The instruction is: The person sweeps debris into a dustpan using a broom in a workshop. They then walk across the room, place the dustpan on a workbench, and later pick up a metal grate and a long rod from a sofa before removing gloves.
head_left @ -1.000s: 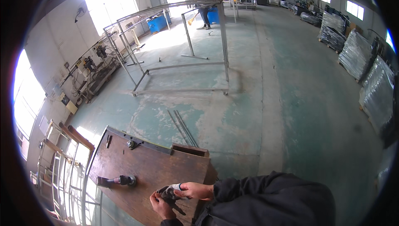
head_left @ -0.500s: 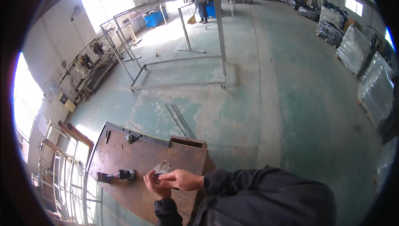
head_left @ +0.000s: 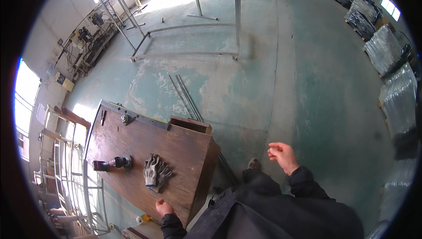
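Observation:
My left hand (head_left: 165,207) is by the near edge of the wooden workbench (head_left: 132,138), its fingers curled in and nothing visible in them. Off to the right, above the floor, I hold my right hand (head_left: 282,156) with its fingers loosely closed and nothing seen in them. A pair of grey work gloves (head_left: 155,174) lies on the bench top, apart from both hands. Left of the gloves lies an angle grinder (head_left: 115,163) with a dark battery-like end.
A metal strip (head_left: 145,119) runs along the bench's far edge, near pliers (head_left: 103,117). Metal bars (head_left: 187,98) lie on the floor beyond. A wheeled metal frame (head_left: 189,55) stands farther off. A ladder-like rack (head_left: 66,168) is at left; wrapped pallets (head_left: 382,50) line the right.
My hands were together over the bench, hiding most of the gloves. Now they are far apart, the right one out to the right, and the view has tilted down.

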`<state>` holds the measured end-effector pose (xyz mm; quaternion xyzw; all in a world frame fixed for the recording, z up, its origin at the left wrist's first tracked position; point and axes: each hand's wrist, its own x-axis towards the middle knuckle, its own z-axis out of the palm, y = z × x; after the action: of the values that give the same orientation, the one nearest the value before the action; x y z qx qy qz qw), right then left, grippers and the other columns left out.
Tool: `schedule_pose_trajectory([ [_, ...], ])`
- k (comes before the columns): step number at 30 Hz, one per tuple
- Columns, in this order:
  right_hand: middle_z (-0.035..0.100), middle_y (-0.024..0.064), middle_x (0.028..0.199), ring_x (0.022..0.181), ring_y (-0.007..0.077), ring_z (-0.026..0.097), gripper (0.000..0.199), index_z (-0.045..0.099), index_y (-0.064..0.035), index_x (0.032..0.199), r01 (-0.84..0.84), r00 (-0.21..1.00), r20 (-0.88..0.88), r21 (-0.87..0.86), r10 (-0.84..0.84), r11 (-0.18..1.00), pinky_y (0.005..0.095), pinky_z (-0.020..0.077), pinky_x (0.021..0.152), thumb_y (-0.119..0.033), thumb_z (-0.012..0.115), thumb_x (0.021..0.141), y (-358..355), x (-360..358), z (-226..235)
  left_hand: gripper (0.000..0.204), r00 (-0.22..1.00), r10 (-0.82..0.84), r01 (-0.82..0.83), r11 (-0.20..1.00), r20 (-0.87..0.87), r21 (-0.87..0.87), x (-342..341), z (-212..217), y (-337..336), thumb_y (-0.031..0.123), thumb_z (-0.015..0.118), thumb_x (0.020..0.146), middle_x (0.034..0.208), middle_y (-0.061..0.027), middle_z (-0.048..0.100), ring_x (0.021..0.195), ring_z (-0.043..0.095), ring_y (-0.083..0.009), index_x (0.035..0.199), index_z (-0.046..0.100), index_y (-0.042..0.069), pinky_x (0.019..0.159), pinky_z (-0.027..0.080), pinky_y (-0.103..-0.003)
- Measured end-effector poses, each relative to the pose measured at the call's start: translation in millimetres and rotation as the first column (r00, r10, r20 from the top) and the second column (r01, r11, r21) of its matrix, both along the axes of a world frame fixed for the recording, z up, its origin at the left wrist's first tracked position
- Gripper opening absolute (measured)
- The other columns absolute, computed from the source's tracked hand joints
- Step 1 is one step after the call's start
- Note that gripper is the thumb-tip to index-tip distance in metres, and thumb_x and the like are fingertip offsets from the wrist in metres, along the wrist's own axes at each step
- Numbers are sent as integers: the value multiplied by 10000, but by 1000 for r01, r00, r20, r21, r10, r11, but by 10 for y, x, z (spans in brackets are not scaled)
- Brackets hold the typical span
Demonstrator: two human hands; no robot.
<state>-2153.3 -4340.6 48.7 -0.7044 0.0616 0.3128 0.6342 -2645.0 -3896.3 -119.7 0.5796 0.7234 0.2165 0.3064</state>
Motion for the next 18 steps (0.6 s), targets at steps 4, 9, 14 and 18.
schedule_pose_trajectory([
  [4, 808, 67, 1082, 916, 119, 750, 272, 752, 27, 1349, 72, 997, -7, -33, -73, 997, 278, 622, 818, -113, 742, 1116, -454, 460, -113, 175, 903, -151, 287, 909, 402, -303, 1312, 262, -844, 19, 731, 1017, 998, -95, 768, 811, 731, -189, 1188, 743, -17, 697, 611, -329],
  [9, 803, 49, 1064, 913, 110, 736, 275, 770, 27, 1334, -25, 995, 94, -9, 26, 1000, 276, 614, 841, -120, 767, 1103, -549, 1029, -60, 293, 579, -688, 813, 524, 437, -253, 2907, 727, -1528, 121, 776, 1047, 1150, -128, 846, 1094, 802, -201, 1302, 767, -22, 983, 624, -347],
  [14, 817, 44, 1020, 877, 91, 730, 296, 802, 0, 1339, -185, 934, 281, -152, 222, 971, 284, 608, 809, -104, 800, 1062, -744, 1467, 220, 280, 454, -855, 883, 394, 251, -254, 3853, 912, -1705, 150, 768, 1044, 1171, -170, 854, 1099, 825, -262, 1278, 797, 0, 982, 633, -387],
  [18, 829, 57, 950, 839, 103, 739, 251, 838, -13, 1262, -233, 942, 203, -182, 268, 955, 298, 599, 789, -114, 817, 1032, -1091, 1723, 464, 267, 410, -903, 878, 351, 131, -326, 4497, 795, -1671, 182, 767, 1022, 1078, -197, 853, 1060, 837, -299, 1206, 818, -4, 966, 635, -414],
])
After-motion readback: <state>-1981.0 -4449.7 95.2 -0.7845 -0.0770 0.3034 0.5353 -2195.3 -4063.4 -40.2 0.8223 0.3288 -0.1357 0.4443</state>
